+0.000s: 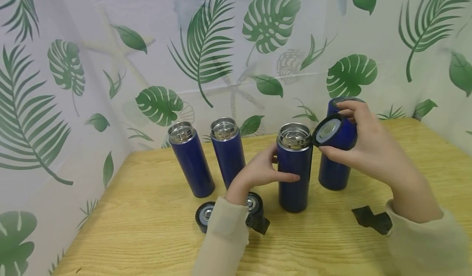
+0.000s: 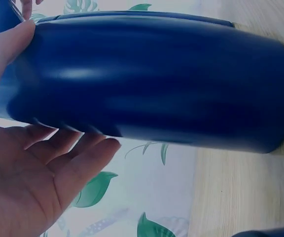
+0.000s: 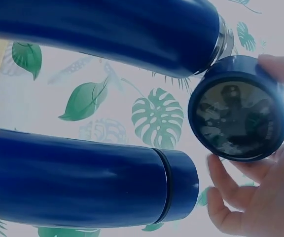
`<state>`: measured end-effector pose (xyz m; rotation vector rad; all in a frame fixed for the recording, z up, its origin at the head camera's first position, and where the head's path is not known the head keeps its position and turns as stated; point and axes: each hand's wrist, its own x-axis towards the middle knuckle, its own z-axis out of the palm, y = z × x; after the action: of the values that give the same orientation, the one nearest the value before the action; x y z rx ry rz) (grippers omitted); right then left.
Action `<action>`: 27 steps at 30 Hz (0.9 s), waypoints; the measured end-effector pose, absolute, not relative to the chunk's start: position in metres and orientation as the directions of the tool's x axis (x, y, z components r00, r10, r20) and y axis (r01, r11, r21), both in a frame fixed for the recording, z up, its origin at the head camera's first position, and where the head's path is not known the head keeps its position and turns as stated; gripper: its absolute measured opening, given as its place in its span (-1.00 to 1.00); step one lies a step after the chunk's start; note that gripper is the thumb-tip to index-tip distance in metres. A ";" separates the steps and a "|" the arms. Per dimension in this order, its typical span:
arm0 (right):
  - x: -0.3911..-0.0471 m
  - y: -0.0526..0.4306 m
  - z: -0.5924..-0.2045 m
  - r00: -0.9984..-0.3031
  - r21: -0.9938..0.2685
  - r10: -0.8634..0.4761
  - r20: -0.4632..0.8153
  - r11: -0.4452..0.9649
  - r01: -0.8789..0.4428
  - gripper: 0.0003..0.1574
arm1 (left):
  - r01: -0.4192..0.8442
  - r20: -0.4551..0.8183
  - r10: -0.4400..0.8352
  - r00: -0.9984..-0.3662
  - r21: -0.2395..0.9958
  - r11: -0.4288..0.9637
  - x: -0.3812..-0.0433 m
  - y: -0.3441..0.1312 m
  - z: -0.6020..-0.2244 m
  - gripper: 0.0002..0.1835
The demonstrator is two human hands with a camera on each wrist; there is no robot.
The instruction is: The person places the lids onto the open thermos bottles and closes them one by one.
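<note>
My left hand (image 1: 258, 171) grips an uncapped blue vacuum flask (image 1: 293, 192), thumb across the near side and fingers behind. The flask stands upright on the table, its steel mouth bare. In the left wrist view its body (image 2: 157, 84) spans the frame above my fingers. My right hand (image 1: 376, 147) holds a blue flask lid (image 1: 346, 134) between thumb and fingers, tilted, right beside the flask's rim. The right wrist view shows the dark, shiny top of the lid (image 3: 238, 121). Behind the right hand stands a capped blue flask (image 1: 333, 175).
Two more uncapped blue flasks (image 1: 193, 165) (image 1: 228, 157) stand to the left. Two lids (image 1: 204, 215) (image 1: 254, 202) lie near the left forearm, partly hidden by it. Black straps hang at both wrists. A leaf-patterned sheet (image 1: 147, 63) rises behind the wooden table (image 1: 140, 210).
</note>
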<state>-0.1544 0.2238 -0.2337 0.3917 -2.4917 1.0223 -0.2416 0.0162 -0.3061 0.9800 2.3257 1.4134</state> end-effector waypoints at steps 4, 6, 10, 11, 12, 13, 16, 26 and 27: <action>-0.154 0.222 -0.233 -0.869 -0.602 -0.110 0.482 0.679 -0.420 0.08 | 0.435 0.132 0.680 -0.721 0.850 0.296 -0.242 0.013 -0.305 -0.24; -0.155 0.220 -0.234 -0.858 -0.595 -0.111 0.501 0.676 -0.434 0.09 | 0.439 0.132 0.692 -0.710 0.851 0.288 -0.243 0.011 -0.305 -0.25; -0.158 0.213 -0.234 -0.813 -0.577 -0.117 0.570 0.648 -0.497 0.09 | 0.433 0.120 0.704 -0.700 0.855 0.285 -0.243 0.009 -0.304 -0.25; -0.159 0.211 -0.235 -0.795 -0.566 -0.122 0.594 0.638 -0.521 0.09 | 0.429 0.115 0.704 -0.700 0.857 0.286 -0.243 0.009 -0.304 -0.26; -0.160 0.209 -0.235 -0.779 -0.559 -0.127 0.614 0.626 -0.543 0.09 | 0.425 0.112 0.703 -0.703 0.858 0.289 -0.243 0.009 -0.303 -0.26; -0.162 0.208 -0.235 -0.765 -0.552 -0.132 0.631 0.616 -0.562 0.09 | 0.419 0.107 0.700 -0.706 0.860 0.290 -0.243 0.008 -0.303 -0.25; -0.165 0.202 -0.236 -0.738 -0.543 -0.137 0.661 0.591 -0.596 0.08 | 0.406 0.095 0.696 -0.712 0.864 0.297 -0.242 0.009 -0.302 -0.25; -0.172 0.188 -0.235 -0.746 -0.571 -0.093 0.659 0.583 -0.577 0.04 | 0.441 0.121 0.718 -0.685 0.854 0.277 -0.242 0.015 -0.306 -0.22; -0.172 0.187 -0.235 -0.748 -0.574 -0.096 0.657 0.580 -0.578 0.04 | 0.446 0.126 0.718 -0.685 0.851 0.277 -0.242 0.014 -0.307 -0.22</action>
<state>-0.1724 0.1871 -0.2349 0.5350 -2.2364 1.0967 -0.2416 0.0142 -0.3065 1.0672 2.2670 1.3668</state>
